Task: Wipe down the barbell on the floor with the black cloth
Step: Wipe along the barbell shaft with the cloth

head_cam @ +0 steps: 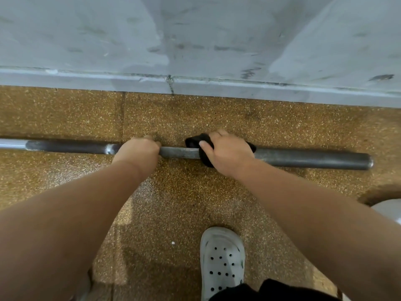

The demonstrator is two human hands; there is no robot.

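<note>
Nearest to me, a white clog (222,262) with round holes is standing on the speckled brown floor (184,203), below and slightly inside the right hand's grip, with the edge of a dark garment (271,291) showing beside its heel. Out past the right forearm, a pale rounded object (388,210) is poking in at the frame edge; I cannot tell what it is. Farther up, both arms are reaching down to the barbell (312,158), which is lying flat on the floor and running across the view. The left hand (137,149) is curling over the bare shaft and gripping it directly, just beside a collar on its outer side. The right hand (227,152) is clamping the black cloth (195,142) around the bar, thumb pressing on the fabric, with cloth bunching out on both sides of the hand. A bare stretch of shaft is showing between the two grips, and the thick dark sleeve is extending outward from the right one. Beyond the bar, a scuffed grey wall (195,40) is rising from a pale skirting (86,79).
</note>
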